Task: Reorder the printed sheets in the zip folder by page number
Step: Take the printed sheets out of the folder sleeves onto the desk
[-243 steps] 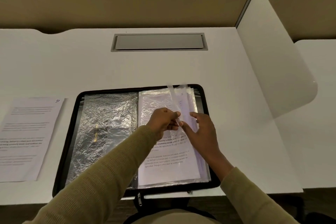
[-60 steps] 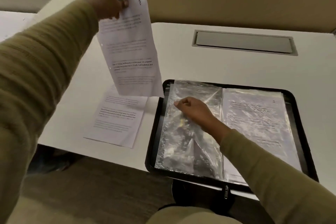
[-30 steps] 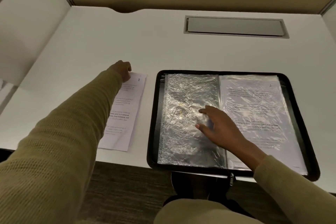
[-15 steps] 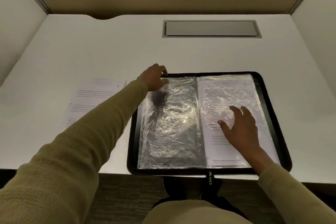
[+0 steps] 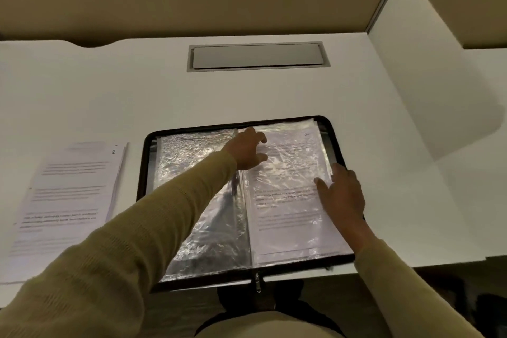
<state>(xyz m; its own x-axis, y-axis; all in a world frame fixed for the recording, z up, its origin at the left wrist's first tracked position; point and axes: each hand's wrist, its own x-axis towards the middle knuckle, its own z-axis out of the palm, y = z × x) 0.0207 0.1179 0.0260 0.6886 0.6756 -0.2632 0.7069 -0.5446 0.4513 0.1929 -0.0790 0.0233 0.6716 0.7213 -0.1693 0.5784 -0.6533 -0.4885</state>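
A white worktop (image 5: 274, 96) carries an open black zip folder (image 5: 336, 143) near its front edge. Loose printed sheets (image 5: 68, 195) lie just left of it, the top one marked 2. Inside, crinkled plastic sleeves (image 5: 189, 156) fill the left half, a sleeved page (image 5: 288, 217) the right. The left hand (image 5: 245, 149) rests open-fingered at that page's top; the right hand (image 5: 344, 193) lies flat on its right edge. Neither grip holds anything.

We see the black zip folder (image 5: 333, 145) lying open, shiny sleeves inside, and loose printed sheets (image 5: 68, 200) beside it.
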